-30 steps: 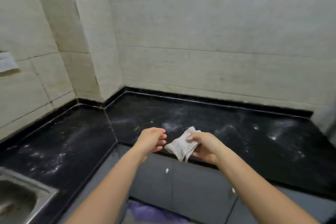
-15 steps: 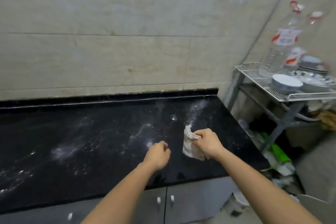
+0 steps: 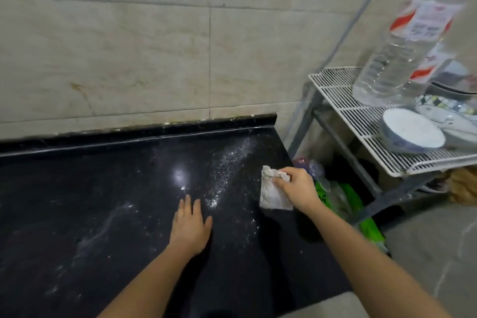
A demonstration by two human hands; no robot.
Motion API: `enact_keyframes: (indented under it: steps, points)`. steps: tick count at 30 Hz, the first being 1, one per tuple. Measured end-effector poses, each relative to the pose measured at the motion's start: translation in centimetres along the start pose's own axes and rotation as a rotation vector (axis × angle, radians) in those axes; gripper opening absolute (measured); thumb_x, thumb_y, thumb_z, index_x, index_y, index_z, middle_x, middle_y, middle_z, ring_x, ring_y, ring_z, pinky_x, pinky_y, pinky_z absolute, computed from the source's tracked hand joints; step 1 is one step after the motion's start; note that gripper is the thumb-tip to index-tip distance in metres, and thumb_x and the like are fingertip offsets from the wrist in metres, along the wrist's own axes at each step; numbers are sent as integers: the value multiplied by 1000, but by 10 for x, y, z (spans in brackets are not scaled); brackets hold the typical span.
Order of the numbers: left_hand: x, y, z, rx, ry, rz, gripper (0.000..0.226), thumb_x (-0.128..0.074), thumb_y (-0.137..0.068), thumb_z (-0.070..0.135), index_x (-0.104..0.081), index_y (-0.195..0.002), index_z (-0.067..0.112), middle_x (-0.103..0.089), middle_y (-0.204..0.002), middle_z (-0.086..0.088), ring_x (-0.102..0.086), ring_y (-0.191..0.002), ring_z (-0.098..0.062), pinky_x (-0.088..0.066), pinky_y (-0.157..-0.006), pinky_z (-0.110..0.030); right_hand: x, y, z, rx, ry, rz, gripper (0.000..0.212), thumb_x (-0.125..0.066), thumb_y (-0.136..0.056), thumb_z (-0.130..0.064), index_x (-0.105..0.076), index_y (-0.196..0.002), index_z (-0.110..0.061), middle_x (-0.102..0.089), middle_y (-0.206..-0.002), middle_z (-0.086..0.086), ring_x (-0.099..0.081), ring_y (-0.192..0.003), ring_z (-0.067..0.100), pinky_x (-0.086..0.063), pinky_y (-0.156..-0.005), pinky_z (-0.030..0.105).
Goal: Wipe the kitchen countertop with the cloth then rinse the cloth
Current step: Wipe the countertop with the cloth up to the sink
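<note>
Head view at the right end of the black worktop; the right hand is closed on the upper edge of one pale cloth, pinched between thumb and fingers, the cloth hanging down so that its lower part appears to meet the surface close to the right edge; the left hand lies flat and open, palm down, fingers spread on the worktop, holding nothing. White powdery residue streaks the surface between the hands and toward the rear corner, with fainter smears to the left; wiping is judged to be at its outset, rinsing not yet reached. The next move calls for pressing the cloth flat and sweeping it leftward through the residue. Counted: two hands, one cloth; on the wire rack alongside, one large clear bottle and at least two bowls, others too blurred to count.
</note>
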State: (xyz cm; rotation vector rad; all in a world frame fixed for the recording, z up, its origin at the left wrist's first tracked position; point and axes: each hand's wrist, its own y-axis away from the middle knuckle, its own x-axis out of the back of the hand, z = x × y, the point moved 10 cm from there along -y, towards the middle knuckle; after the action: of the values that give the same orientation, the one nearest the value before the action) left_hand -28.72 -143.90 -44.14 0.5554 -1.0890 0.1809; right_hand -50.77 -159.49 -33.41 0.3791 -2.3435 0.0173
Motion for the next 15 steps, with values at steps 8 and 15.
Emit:
enact_keyframes:
  steps: [8, 15]
  points:
    - [-31, -9, -11, 349, 26, 48, 71, -13, -100, 47, 17, -147, 2, 25, -155, -14, 22, -143, -25, 9, -118, -37, 25, -128, 7, 135, 54, 31, 19, -59, -87, -15, -75, -98, -16, -71, -84, 9, -64, -83, 28, -47, -69, 34]
    - [-44, -8, -16, 436, -28, 25, 67, -4, -98, 49, 29, -139, 7, 31, -152, -9, 28, -141, -21, 14, -116, -37, -31, -110, 73, 185, 239, -261, 21, -60, -84, -6, -71, -102, -8, -71, -98, 13, -65, -92, 31, -51, -79, 34]
